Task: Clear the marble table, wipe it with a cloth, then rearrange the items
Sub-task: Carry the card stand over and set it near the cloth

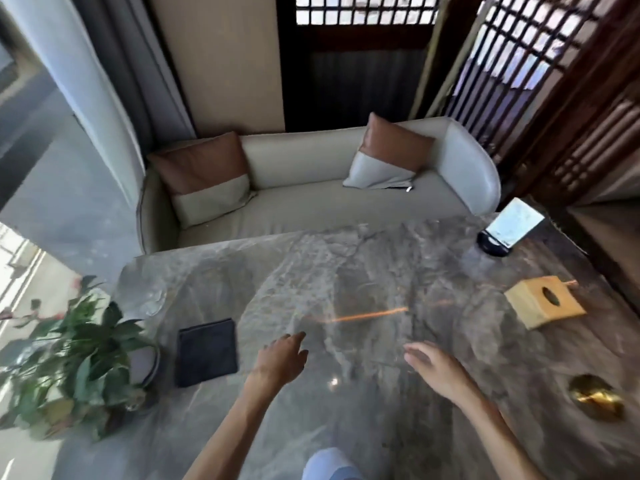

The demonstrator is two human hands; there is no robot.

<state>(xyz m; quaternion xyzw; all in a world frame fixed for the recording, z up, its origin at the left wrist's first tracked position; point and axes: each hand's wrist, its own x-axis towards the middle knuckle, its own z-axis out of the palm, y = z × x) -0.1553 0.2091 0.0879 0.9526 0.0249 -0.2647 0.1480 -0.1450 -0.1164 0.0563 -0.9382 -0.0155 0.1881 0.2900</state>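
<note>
- Marble counter [346,271] fills the lower and middle part of the head view, grey and veined, with a pale sofa [311,202] just beyond its far edge.
- Dark cloth [207,352], folded into a flat square, lies on the counter's left part, just beside a leafy potted plant [79,358] at the left edge.
- Left hand [282,362] hovers over the counter to the right of the cloth, palm down; its fingers [294,337] are loosely spread and slightly curled, holding nothing. Whether the tips touch the marble cannot be told.
- Right hand [440,370] is held over the counter's middle, well apart from the left, palm down and a little tilted; its fingers [417,355] are extended, close together and empty.
- Both forearms are bare and reach forward from the bottom edge of the view, angled slightly towards each other.
- Yellow tissue box [545,306] sits on the right part of the counter, well apart from the hands.
- A card in a dark stand [509,230] is upright near the far right corner.
- A gold-coloured dish [595,396] rests near the right edge, nearest the right hand; it is blurred.
</note>
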